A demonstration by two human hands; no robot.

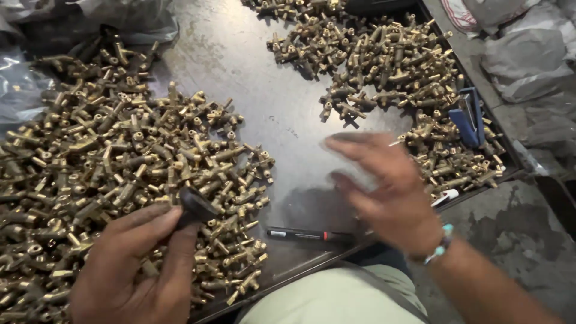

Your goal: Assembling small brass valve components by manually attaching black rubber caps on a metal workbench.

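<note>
My left hand (pixel 135 264) rests over the near edge of a big heap of brass valve fittings (pixel 114 156) and pinches a small black tool (pixel 197 207) between thumb and fingers. My right hand (pixel 384 189) hovers blurred above the dark metal tray (pixel 264 102), fingers spread, holding nothing; a beaded bracelet sits on its wrist. It is close to a second heap of brass fittings (pixel 384 66) at the upper right. A black marker pen (pixel 303 234) with a red band lies on the tray just below the right hand.
A blue stapler-like tool (pixel 470 117) lies among the right-hand fittings. A small white object (pixel 445 196) sits at the tray's right rim. Crumpled plastic bags (pixel 528 66) lie at the top right and top left. My knee in light trousers (pixel 336 297) is below the tray.
</note>
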